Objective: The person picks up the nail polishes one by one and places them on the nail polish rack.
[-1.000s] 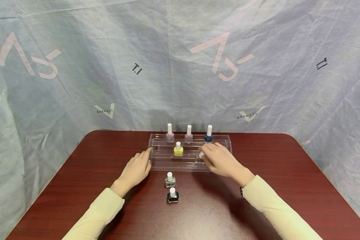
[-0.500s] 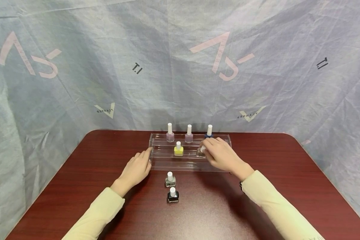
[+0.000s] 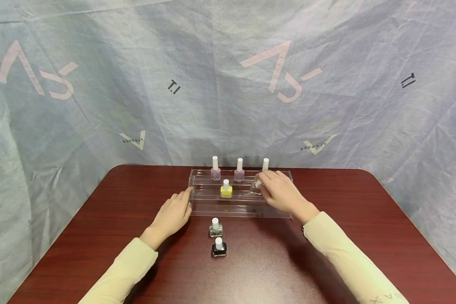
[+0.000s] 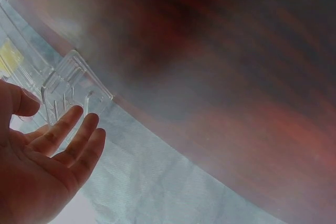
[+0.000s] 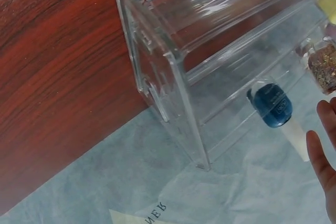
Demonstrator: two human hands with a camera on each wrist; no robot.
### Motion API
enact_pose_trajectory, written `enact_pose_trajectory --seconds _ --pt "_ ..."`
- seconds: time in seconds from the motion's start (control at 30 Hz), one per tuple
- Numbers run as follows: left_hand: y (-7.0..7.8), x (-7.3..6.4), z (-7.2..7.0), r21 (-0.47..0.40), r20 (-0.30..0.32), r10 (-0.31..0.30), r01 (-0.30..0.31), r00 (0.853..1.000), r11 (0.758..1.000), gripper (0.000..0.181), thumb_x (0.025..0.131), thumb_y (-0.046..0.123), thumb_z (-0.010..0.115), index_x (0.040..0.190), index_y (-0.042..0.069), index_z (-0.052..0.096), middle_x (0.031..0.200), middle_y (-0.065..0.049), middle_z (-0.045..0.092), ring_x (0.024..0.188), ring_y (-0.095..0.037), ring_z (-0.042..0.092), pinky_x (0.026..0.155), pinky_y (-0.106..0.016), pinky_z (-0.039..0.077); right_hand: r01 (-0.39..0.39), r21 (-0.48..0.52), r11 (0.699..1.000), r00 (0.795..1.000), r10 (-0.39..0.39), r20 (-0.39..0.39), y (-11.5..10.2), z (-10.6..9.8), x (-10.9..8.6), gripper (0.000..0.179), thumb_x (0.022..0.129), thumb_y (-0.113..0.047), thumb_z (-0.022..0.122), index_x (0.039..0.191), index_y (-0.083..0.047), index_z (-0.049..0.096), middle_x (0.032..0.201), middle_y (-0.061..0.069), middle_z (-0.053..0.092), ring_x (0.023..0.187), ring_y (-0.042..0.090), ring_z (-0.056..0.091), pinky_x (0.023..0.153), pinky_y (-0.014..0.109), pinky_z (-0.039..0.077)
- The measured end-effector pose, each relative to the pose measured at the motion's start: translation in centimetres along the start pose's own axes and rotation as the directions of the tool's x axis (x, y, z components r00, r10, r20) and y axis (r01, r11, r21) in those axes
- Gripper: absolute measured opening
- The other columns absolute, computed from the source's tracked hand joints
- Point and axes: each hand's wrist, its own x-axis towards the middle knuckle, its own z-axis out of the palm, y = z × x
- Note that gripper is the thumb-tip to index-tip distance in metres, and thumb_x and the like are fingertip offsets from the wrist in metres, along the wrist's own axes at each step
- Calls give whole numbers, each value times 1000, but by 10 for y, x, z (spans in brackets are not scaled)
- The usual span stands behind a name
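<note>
Pinching the white cap of a brown glitter bottle with curled fingers of the right hand, right of centre in the head view, at the middle tier of a clear rack. Impossible to tell, at the bottle's base, between touching the tier and hovering just above. Resting extended fingers of the left hand against the rack's left end, gripping nothing.

Likely to feel light yet rigid and bottom-heavy (glass, by the look of it), slick along the sides and apt to chip or crack if dropped. Best taken by the cap, between thumb and forefinger, well clear of the navy bottle, near it in the right wrist view. As for the rack, probably stiff, slippery plastic, prone to sliding on the desk when nudged; best steadied by an end.

Showing small print on the navy bottle, too fine to read. On the grey cloth, reading T.I at upper centre and upper right, plus PLANNER (mirrored) below, left and right. Bearing partial, unclear letters on the right sleeve, lower right.
</note>
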Motion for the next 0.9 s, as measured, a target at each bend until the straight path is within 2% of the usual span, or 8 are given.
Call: enact_pose_trajectory --seconds 0.2,0.4,0.6,0.77,0.9 --pt "0 -1 0 -3 -1 -5 5 1000 1000 50 89 17 49 136 4 38 117 -13 59 102 -31 56 82 -44 47 -27 1 1000 999 27 28 3 5 0 15 86 -12 55 101 -8 58 92 2 59 81 17 56 75 40 45" --pt "0 -1 0 0 0 -1 1 1000 1000 50 90 17 49 136 4 37 118 -13 59 103 -30 56 83 -44 47 -38 0 999 998 38 50 5 12 -1 13 87 -12 54 100 -10 57 91 1 58 81 18 56 72 37 44" --pt "1 -1 0 0 -5 0 0 1000 1000 50 89 17 49 136 3 38 116 -13 59 102 -30 57 81 -44 47 -34 -4 999 997 34 63 5 16 -1 11 86 -12 56 96 -10 58 90 1 59 84 19 59 77 42 47" --pt "1 -1 0 1 -5 1 -1 1000 1000 50 89 16 49 136 4 38 116 -13 59 102 -30 57 81 -43 47 -28 -15 999 997 29 66 6 20 -1 8 83 -11 58 91 -11 56 85 0 57 80 18 57 70 36 44" --pt "1 -1 -1 3 -12 7 -7 1000 1000 50 89 15 50 136 4 38 116 -13 60 101 -30 57 81 -43 48 -43 -11 999 994 44 96 6 21 0 8 83 -10 56 90 -11 54 83 -1 56 78 17 55 71 37 45"
